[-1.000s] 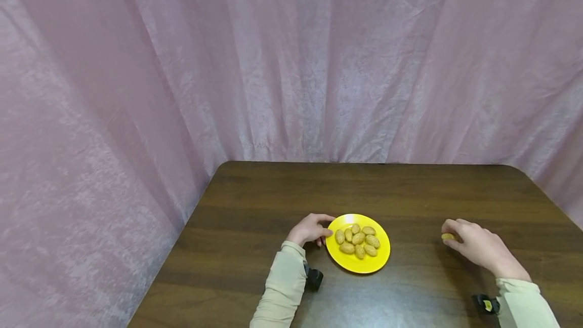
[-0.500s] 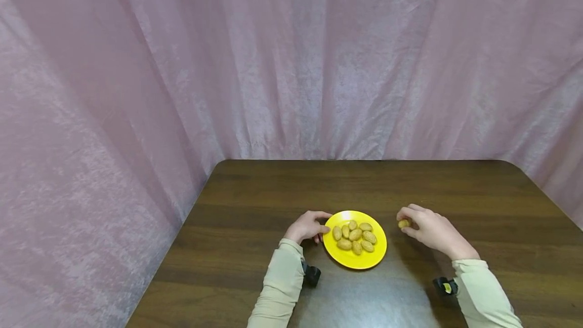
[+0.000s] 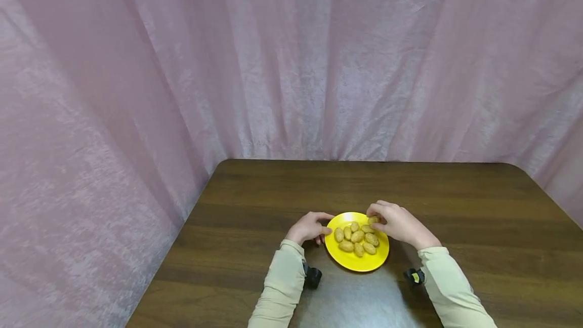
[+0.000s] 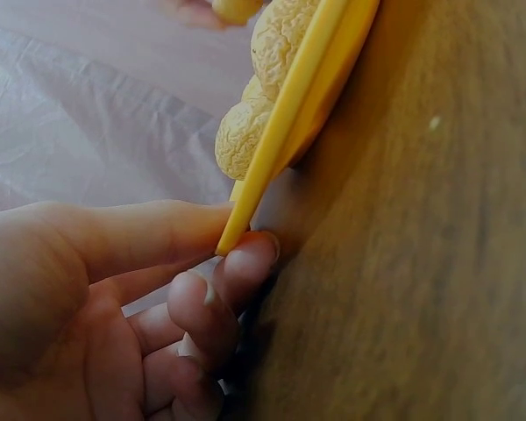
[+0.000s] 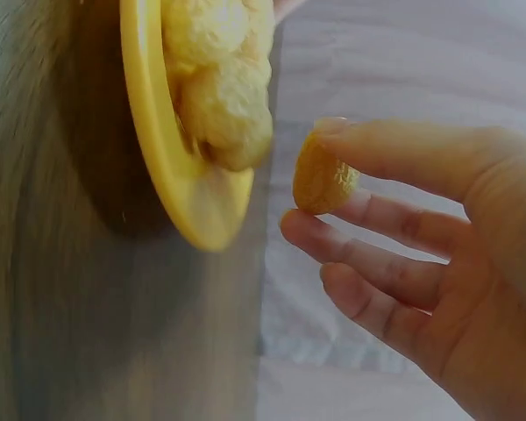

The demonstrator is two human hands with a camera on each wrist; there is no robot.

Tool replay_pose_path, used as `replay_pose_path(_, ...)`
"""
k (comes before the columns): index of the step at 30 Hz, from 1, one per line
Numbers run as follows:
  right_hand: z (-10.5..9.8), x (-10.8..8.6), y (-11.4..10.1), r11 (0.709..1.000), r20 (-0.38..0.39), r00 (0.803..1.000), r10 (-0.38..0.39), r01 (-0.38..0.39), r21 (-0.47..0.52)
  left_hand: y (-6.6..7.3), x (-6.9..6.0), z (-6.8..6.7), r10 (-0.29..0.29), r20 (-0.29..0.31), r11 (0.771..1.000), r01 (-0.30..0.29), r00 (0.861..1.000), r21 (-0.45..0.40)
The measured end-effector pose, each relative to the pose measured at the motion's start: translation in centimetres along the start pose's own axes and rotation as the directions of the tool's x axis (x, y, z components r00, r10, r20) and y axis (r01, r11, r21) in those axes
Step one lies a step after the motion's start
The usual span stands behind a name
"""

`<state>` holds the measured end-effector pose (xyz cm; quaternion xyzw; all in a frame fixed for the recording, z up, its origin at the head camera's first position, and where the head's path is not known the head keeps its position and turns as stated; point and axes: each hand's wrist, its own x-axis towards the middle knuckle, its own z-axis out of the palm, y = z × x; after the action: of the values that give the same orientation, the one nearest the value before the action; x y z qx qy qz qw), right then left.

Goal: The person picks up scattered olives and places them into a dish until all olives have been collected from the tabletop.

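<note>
A round yellow plate [image 3: 357, 264] lies on the table and bears several oval, wrinkled yellow-tan pieces [image 3: 358, 237]. They look like small potatoes or nuts; I cannot tell which. My left hand [image 3: 308, 228] pinches the plate's left rim, thumb on top and fingers beneath, as the left wrist view shows. My right hand [image 3: 401, 222] is over the plate's far right edge. Between its thumb and fingers it pinches one more wrinkled oval piece [image 5: 320, 180], held above and apart from those on the plate in the right wrist view.
The brown wooden table [image 3: 273, 186] has rounded far corners. Pink curtains [image 3: 291, 65] hang behind it and along its left side. Each wrist wears a small black camera, such as the left one [image 3: 313, 277].
My right hand has moved left from the table's right side to above the plate, carrying the wrinkled oval piece. My left hand still holds the plate's rim.
</note>
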<state>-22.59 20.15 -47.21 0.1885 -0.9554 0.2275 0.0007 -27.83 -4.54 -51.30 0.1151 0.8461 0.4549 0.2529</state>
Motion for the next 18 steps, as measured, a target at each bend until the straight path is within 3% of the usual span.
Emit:
replay_pose_path(10, 1.7, 2.1, 0.2, 1.000, 0.018, 1.000, 0.022, -0.022, 0.017, 0.0, 0.0, 0.3, 0.018, 0.002, 1.000, -0.018, 1.000, 0.009)
replay_pose_path(18, 2.1, 2.2, 0.0, 0.998, 0.066, 0.997, 0.049, -0.051, 0.037, 0.1, 0.1, 0.7, -0.013, 0.000, 1.000, 0.013, 1.000, 0.010)
